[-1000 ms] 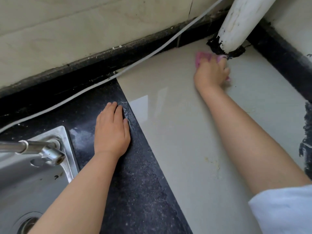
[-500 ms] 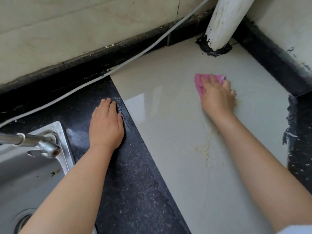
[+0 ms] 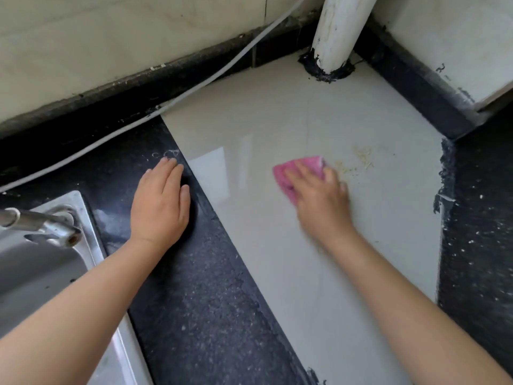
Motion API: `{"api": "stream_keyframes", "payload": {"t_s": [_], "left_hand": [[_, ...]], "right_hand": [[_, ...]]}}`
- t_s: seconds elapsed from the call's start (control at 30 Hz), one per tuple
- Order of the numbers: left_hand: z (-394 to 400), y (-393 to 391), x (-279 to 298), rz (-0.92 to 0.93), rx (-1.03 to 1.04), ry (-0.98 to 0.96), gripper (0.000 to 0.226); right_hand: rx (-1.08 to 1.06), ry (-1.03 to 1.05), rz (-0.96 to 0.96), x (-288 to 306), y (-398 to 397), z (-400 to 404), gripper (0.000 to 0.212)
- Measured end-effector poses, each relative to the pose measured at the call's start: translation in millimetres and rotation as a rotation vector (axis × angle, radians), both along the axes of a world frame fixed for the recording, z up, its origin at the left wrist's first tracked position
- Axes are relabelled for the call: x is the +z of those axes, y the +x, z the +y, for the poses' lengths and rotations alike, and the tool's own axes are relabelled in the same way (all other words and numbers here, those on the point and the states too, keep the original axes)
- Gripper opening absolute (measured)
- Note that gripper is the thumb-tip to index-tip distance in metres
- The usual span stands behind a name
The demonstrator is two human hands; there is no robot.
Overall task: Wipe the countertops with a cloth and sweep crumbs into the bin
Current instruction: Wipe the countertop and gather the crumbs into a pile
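The pink cloth [image 3: 298,170] was pressed flat under the right hand [image 3: 319,195], fingers [image 3: 298,175] spread; crumbs [image 3: 358,162] lay just right of it.

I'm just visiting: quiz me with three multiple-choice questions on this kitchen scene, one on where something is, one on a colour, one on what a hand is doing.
1. Where do the crumbs lie?
A. in the sink
B. on the pale tile beside the cloth
C. on the faucet

2. What colour is the cloth?
A. pink
B. green
C. white

3. What is the left hand doing?
A. gripping the faucet
B. lying flat on the dark counter
C. lifting the cable

Answers: 1 B, yellowish bits are scattered just right of the cloth; 2 A, pink shows under the right hand; 3 B, its palm is down with fingers spread.
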State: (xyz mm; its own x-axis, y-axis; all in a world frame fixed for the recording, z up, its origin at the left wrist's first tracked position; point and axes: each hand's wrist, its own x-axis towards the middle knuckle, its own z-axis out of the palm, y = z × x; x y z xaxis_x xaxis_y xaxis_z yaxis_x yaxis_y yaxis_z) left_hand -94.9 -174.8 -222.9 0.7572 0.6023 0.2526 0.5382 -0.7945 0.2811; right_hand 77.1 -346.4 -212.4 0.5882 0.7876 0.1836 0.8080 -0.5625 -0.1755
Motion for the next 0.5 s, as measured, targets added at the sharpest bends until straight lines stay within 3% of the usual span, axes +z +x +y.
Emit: {"api": "stream_keyframes", "payload": {"t_s": [0.13, 0.27, 0.4, 0.5], "left_hand": [[-26, 6, 3, -0.053, -0.062, -0.022, 0.043], [-48, 18, 2, -0.048, -0.109, -0.009, 0.043], [-56, 23, -4, 0.026, -0.157, 0.014, 0.046], [-56, 22, -4, 0.033, -0.177, 0.007, 0.046]], "right_hand": [[-0.494, -0.066, 0.139, 5, 61, -36, 0.039], [-0.708, 0.075, 0.127, 15, 63, -65, 0.041], [-0.353, 0.181, 0.026, 13, -2, -25, 0.038], [-0.035, 0.078, 0.035, 2, -40, -12, 0.040]]}}
